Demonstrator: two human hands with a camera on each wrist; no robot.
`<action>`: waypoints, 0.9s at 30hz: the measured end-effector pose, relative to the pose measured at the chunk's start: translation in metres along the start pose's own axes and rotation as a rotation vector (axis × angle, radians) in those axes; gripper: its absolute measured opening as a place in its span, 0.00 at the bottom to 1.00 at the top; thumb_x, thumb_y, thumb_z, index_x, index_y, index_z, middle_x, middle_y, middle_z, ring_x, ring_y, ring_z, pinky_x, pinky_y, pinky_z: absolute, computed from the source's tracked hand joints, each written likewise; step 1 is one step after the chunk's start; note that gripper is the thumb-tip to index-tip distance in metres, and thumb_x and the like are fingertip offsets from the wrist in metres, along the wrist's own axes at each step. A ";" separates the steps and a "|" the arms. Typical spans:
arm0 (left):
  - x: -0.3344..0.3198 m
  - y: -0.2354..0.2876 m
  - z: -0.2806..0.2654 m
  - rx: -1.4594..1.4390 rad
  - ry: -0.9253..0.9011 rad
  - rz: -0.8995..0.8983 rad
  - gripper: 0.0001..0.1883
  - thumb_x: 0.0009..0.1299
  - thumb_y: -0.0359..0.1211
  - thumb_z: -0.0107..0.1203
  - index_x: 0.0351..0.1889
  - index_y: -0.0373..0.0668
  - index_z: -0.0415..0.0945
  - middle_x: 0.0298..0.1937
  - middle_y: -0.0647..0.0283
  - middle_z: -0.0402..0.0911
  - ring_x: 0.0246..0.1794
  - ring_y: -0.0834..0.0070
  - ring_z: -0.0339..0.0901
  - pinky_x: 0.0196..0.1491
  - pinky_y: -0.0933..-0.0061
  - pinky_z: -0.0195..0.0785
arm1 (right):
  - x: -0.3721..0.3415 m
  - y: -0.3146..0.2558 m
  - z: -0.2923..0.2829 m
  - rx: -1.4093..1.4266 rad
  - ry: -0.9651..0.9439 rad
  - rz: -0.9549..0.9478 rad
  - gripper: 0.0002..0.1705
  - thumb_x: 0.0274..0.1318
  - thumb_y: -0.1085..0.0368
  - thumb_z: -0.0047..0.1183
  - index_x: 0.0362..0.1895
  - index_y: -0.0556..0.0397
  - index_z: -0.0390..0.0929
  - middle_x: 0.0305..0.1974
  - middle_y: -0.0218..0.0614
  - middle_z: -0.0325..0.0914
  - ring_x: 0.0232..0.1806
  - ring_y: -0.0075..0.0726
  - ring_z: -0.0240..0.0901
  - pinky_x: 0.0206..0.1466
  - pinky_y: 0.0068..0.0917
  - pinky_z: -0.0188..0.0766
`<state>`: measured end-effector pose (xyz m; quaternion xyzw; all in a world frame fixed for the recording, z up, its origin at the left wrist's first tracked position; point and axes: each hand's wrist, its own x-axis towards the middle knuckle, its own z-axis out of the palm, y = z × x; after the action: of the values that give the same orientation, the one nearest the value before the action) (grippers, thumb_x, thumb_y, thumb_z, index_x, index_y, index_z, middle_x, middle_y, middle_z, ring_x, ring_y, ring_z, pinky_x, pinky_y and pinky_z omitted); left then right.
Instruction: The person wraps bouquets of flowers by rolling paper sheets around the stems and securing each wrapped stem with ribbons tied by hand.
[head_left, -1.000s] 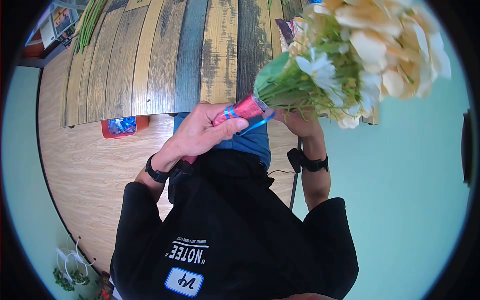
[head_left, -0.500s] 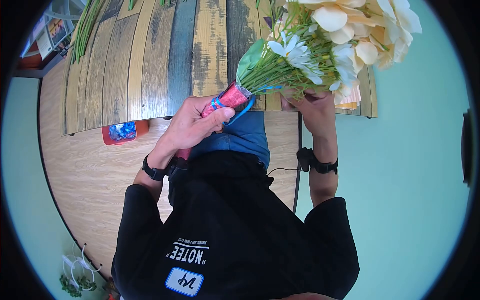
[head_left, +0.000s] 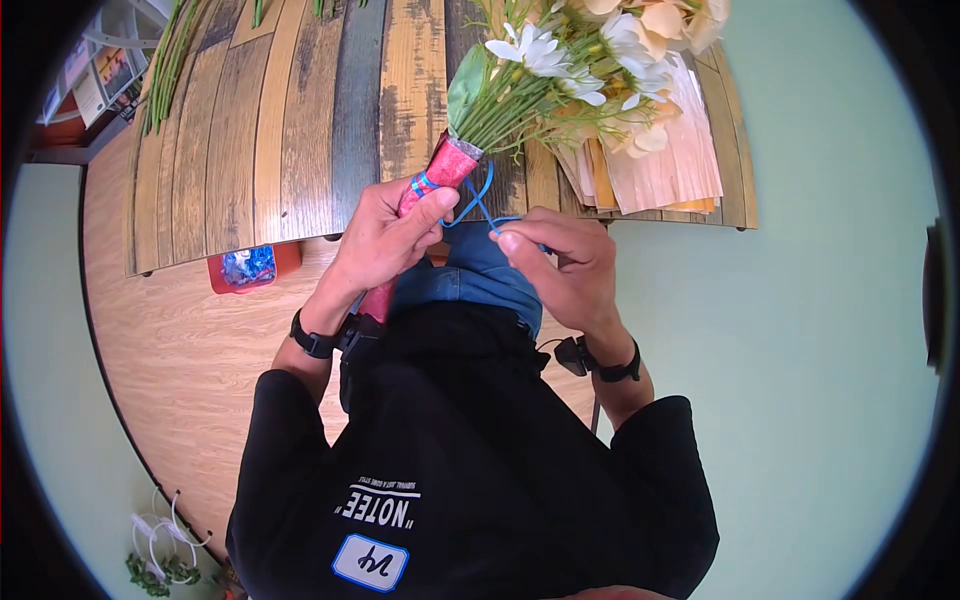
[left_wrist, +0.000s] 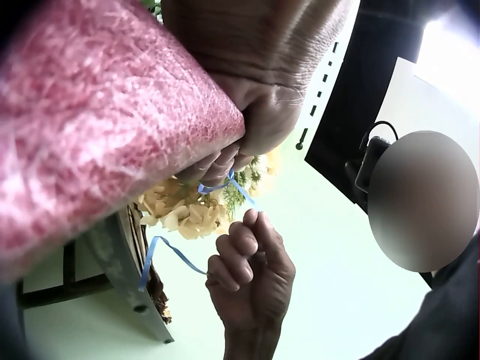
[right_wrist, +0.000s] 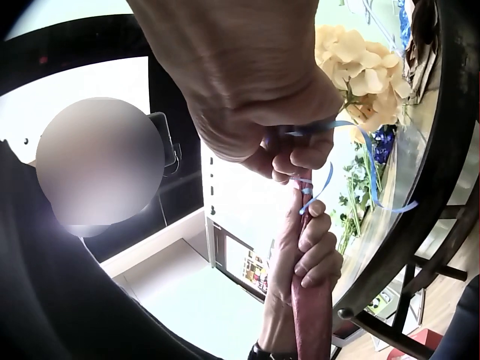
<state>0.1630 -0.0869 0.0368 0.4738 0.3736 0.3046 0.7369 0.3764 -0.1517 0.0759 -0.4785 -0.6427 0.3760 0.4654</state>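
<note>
Close to the body, curls the left grip [head_left: 388, 240] firmly round the red wrap [head_left: 452, 165], with the thumb laid across its front. Pinches the blue ribbon [head_left: 420, 184], wound round that wrap, between thumb and forefinger of the right grip [head_left: 568, 258], just by the near edge of the table [head_left: 300, 150], with a tail trailing free. Holds the bouquet [head_left: 505, 105] aslant over that near edge, with the lower end above the blue trousers [head_left: 450, 285] and the flower heads [head_left: 540, 52] out over the right part of the table.

Likely weighs little, yet pulls toward the flower end. Probably feels stiff and slick at the wrap, limp and slippery at the ribbon, soft and easily crushed at the petals. Best held at the wrap just below the ribbon's turns, snugly enough to stop any twisting; best drawn by the ribbon's loose lengths, gently, so as not to crumple the wrap; best not squeezed at the flower heads at all.

Compared with half a second ago, keeps the left grip round about the same stretch of wrap. Brings the right grip out from under the flower heads into plain sight, nearer the body. Swings the flower heads leftward and farther over the table, baring more of the paper sheets [head_left: 668, 155] by the near right corner. Leaves the loose green stems [head_left: 162, 80] along the left edge, toward the far end, as before.
</note>
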 end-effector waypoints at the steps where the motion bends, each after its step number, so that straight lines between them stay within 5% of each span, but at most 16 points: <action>1: 0.000 0.000 0.001 0.000 -0.002 0.000 0.19 0.78 0.46 0.56 0.32 0.40 0.74 0.16 0.77 0.62 0.13 0.91 0.54 0.16 0.82 0.43 | 0.000 -0.002 0.000 -0.028 -0.016 0.026 0.06 0.60 0.75 0.59 0.39 0.65 0.86 0.25 0.37 0.79 0.25 0.21 0.71 0.28 0.22 0.63; 7: -0.002 -0.001 0.002 -0.069 0.009 0.007 0.18 0.78 0.45 0.56 0.32 0.40 0.75 0.16 0.77 0.62 0.13 0.91 0.54 0.16 0.83 0.43 | -0.009 -0.005 0.011 -0.003 0.036 0.077 0.06 0.61 0.75 0.58 0.39 0.64 0.86 0.24 0.35 0.78 0.25 0.21 0.70 0.27 0.21 0.62; 15: 0.002 -0.021 0.007 0.359 0.146 0.219 0.18 0.77 0.44 0.57 0.33 0.37 0.75 0.18 0.73 0.65 0.22 0.87 0.58 0.23 0.76 0.56 | -0.001 -0.011 0.012 -0.093 0.001 0.023 0.06 0.60 0.74 0.60 0.39 0.63 0.87 0.23 0.35 0.77 0.23 0.22 0.70 0.26 0.21 0.61; 25: -0.001 -0.020 0.009 0.448 0.190 0.173 0.17 0.77 0.43 0.58 0.38 0.36 0.78 0.17 0.69 0.67 0.21 0.84 0.60 0.24 0.73 0.61 | 0.001 -0.014 0.020 -0.168 -0.035 0.005 0.04 0.59 0.73 0.61 0.37 0.63 0.85 0.23 0.35 0.75 0.21 0.26 0.68 0.26 0.23 0.63; 27: -0.001 -0.021 0.011 0.549 0.181 0.207 0.16 0.77 0.42 0.57 0.42 0.36 0.80 0.17 0.65 0.71 0.20 0.83 0.67 0.25 0.70 0.64 | 0.003 -0.019 0.024 -0.164 -0.034 0.013 0.04 0.59 0.73 0.61 0.37 0.63 0.84 0.23 0.36 0.75 0.21 0.26 0.68 0.26 0.23 0.63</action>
<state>0.1732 -0.1006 0.0210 0.6619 0.4558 0.3065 0.5101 0.3482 -0.1545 0.0873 -0.5129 -0.6761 0.3332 0.4109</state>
